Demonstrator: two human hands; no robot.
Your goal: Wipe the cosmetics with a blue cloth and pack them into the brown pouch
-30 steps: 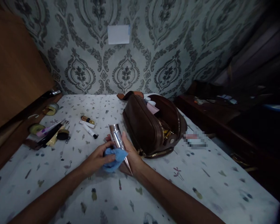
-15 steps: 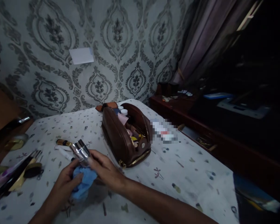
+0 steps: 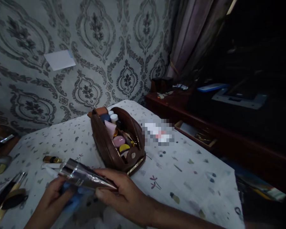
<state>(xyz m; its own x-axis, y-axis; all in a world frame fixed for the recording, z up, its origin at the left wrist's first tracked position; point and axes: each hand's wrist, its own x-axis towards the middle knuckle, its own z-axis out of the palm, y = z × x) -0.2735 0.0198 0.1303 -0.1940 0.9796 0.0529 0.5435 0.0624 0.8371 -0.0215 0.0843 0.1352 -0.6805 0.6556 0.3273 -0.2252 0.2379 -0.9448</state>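
Observation:
A shiny silver cosmetic tube [image 3: 85, 175] lies tilted across the front, its cap end to the left. My right hand [image 3: 130, 195] is closed around the tube's flat end. At the cap end, my left hand [image 3: 51, 198] grips a crumpled blue cloth [image 3: 72, 201], which is blurred and partly under the tube. Beyond the hands stands an open brown toiletry bag [image 3: 101, 144]. In it I see white-capped bottles [image 3: 114, 118], a pale pink tube [image 3: 110, 128], a pink rounded item [image 3: 119, 141] and a yellow item [image 3: 124, 148].
A small brown-and-gold tube [image 3: 51, 159] and a white pen-like item [image 3: 50, 166] lie left of the hands. Makeup brushes [image 3: 1, 203] are at the lower left. Right of the bag is a pixelated item [image 3: 158, 133]. A dark red desk [image 3: 166, 101] has an open drawer [image 3: 197, 135].
The silver tube has turned from cap-up to nearly lying flat, cap leftward, and more of it shows. My right hand now holds its far end. The view has shifted rightward.

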